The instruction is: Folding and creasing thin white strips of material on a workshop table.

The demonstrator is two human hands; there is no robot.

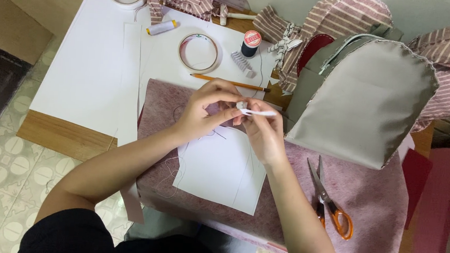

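Pinching small white piece (243, 106) between my left hand (205, 112) and right hand (261, 131), 2 firm grips; thread (172, 165) trailing, stitching seems unfinished, scissors (330, 205) idle.

Item: small white piece (243, 106) with narrow white strip (262, 113) extending right | State: pinched between fingertips of both hands | Pose: strip roughly horizontal | Location: above white paper sheet (222, 168) on mauve felt (368, 194)

Left of the pencil (229, 82), bare white paper (87, 64) leaves open passage; right of it, the grey bag (364, 102) blocks, with scissors (328, 202) below.
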